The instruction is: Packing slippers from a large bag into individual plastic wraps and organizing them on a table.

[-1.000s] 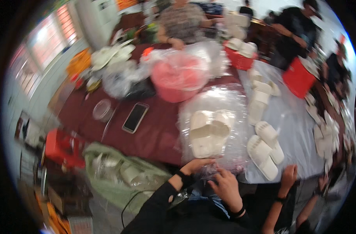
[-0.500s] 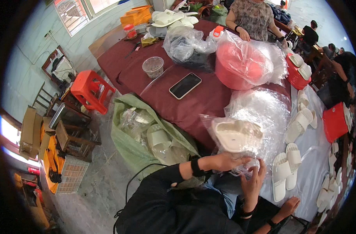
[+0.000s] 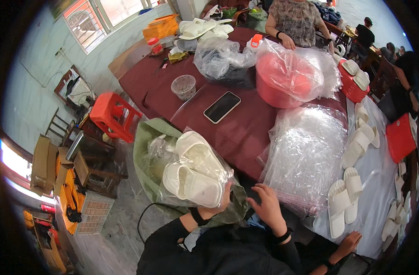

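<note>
My left hand [image 3: 222, 203] grips a pair of cream slippers [image 3: 198, 172] in a clear plastic bag by the heel end. The pair hangs over the open mouth of a green woven sack [image 3: 147, 137], hiding most of what is in it. Some clear plastic shows beside the slippers. Away to the right, my right hand [image 3: 269, 208] is empty, its fingers apart, close to the table's near edge. Just beyond it lies a stack of clear plastic bags [image 3: 305, 160] on the dark red tablecloth [image 3: 246, 137].
A phone [image 3: 222, 107], a clear tub [image 3: 183, 87] and a plastic-covered pink basin [image 3: 283, 82] stand on the cloth. Loose slippers [image 3: 344, 197] lie at right, near a co-worker's hand [image 3: 349, 244]. Another person [image 3: 296, 23] stands across the table. A red stool [image 3: 114, 117] is at left.
My left hand has carried the bagged slippers left, from above the bag stack to over the green sack. My right hand has let go of the bag and moved left, its fingers spread.
</note>
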Demonstrator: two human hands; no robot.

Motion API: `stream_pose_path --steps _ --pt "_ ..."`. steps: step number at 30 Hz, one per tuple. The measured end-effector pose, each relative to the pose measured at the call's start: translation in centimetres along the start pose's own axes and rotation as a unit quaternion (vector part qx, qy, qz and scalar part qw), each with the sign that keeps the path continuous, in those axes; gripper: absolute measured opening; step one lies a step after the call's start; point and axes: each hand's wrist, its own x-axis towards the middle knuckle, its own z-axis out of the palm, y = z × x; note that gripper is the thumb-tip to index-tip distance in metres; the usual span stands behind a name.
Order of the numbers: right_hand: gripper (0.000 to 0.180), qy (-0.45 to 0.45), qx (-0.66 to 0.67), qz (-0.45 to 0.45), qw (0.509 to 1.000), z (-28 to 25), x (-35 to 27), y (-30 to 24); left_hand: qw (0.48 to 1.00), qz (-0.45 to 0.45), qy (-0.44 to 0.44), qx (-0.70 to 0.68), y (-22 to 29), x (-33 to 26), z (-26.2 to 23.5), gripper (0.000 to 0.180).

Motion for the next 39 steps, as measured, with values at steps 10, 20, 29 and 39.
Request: stream_pose_path --steps 10,20,29,39 --pt "0.035 -0.121 -0.082 -0.049 0.988 7.5 2.8 0.9 0.988 0.081 -0.053 0.123 0.7 -1.1 -1.5 0.027" --pt "0.022 -0.034 0.415 0.281 0.865 6.4 3.9 1.8 0.923 0.249 -0.057 0.287 -0.9 -1.8 -3.0 0.023" --pt "0.024 0.003 0.586 0.342 0.735 6.8 3.8 2.0 0.912 0.201 -0.278 0.225 -3.7 -6.1 -2.5 0.025" --pt "0.025 0.004 0.587 0.36 0.725 6.5 3.8 2.3 0.866 -0.415 -0.06 -0.273 -3.1 -11.4 -5.5 0.023"
